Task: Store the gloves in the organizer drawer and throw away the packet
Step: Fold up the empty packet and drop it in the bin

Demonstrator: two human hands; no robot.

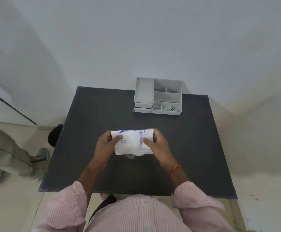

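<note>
A white glove packet (133,144) with blue print is held over the middle of the dark table (86,156). My left hand (105,144) grips its left edge, thumb on top. My right hand (158,144) grips its right edge. A bit of clear glove plastic (130,156) pokes out from the packet's near edge. The grey organizer (158,97) stands at the table's far side, right of centre, with two shut drawers (143,107) in its left half and open compartments on its right.
A dark round object (55,134) sits on the floor by the table's left edge. Another person's leg and shoe (41,156) stand at the left. A white wall runs behind the table.
</note>
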